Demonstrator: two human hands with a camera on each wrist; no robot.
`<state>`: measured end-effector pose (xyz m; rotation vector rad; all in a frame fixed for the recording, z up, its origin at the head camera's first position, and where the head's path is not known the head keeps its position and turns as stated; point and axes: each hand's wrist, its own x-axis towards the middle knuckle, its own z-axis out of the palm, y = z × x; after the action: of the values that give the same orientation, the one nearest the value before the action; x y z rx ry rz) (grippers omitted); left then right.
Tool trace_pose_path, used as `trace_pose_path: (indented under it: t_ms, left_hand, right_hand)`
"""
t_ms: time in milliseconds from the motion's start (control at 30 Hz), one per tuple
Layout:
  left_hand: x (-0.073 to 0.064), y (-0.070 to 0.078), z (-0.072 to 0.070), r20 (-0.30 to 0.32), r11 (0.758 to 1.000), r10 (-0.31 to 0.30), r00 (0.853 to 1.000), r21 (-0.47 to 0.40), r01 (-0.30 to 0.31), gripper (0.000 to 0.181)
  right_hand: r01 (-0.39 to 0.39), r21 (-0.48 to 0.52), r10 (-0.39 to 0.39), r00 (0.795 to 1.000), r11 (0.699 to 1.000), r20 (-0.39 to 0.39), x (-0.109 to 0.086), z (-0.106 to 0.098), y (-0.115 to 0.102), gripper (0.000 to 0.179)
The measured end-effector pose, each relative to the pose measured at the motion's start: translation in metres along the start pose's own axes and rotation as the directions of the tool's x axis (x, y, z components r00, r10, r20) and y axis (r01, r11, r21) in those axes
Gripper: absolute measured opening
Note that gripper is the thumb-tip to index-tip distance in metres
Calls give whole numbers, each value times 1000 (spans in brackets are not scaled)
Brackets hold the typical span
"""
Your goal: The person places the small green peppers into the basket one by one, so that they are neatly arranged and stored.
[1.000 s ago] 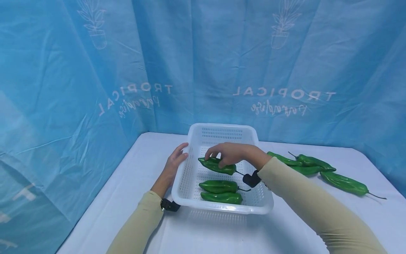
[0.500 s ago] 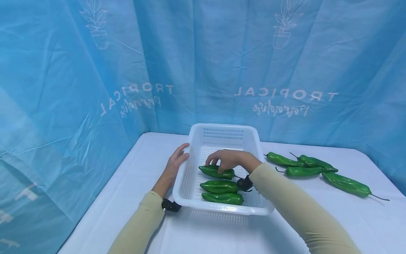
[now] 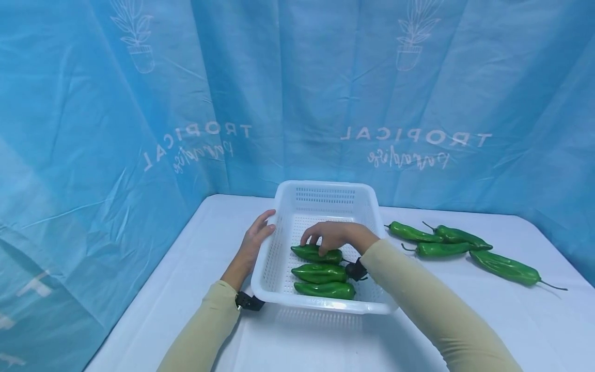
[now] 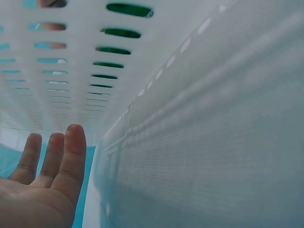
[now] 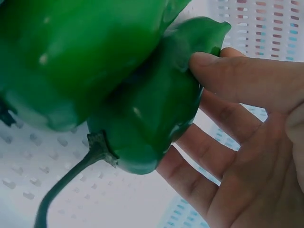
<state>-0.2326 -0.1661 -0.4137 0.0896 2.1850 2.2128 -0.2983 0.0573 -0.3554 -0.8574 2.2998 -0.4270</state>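
Observation:
My right hand (image 3: 330, 235) reaches into a white perforated plastic basket (image 3: 321, 306) and holds a long green pepper (image 3: 310, 254) near its floor. In the right wrist view the thumb lies on this pepper's near side, the other fingers (image 5: 190, 183) along its far side, and its stem points to the lower left. A second pepper (image 3: 318, 273) lies right beside it, a third (image 3: 324, 290) nearest the front wall. My left hand (image 3: 255, 237) rests against the basket's left side, thumb at the rim; the left wrist view shows its fingers extended along the slotted wall (image 4: 78, 95).
Right of the basket, several more green peppers lie on the white-covered table (image 3: 483, 320), among them a long one (image 3: 504, 267) outermost. A blue printed curtain (image 3: 321, 93) hangs behind and along the left side.
My right hand has lowered the pepper and brought it towards the front, alongside the two others in the basket. The left hand has stayed at the basket's side.

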Motion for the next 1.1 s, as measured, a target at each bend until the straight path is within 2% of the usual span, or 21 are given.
trace_pose_path:
  t_ms: [200,600,833,1100]
  left_hand:
    - [1,1,-1,-8,1000,3,1000,4,-3,50]
    - [0,5,-2,-10,1000,5,1000,10,-5,51]
    - [1,0,-1,7,1000,9,1000,6,-9,51]
    - [0,-2,-2,13,1000,10,1000,-7,-10,51]
  right_hand:
    - [-2,52,0,1000,999,31,1,-1,-1,53]
    - [-13,71,11,999,997,31,1,-2,0,54]
    - [-27,78,24,999,997,43,0,1,3,54]
    - [-4,81,4,1000,997,6,-3,-1,2,48]
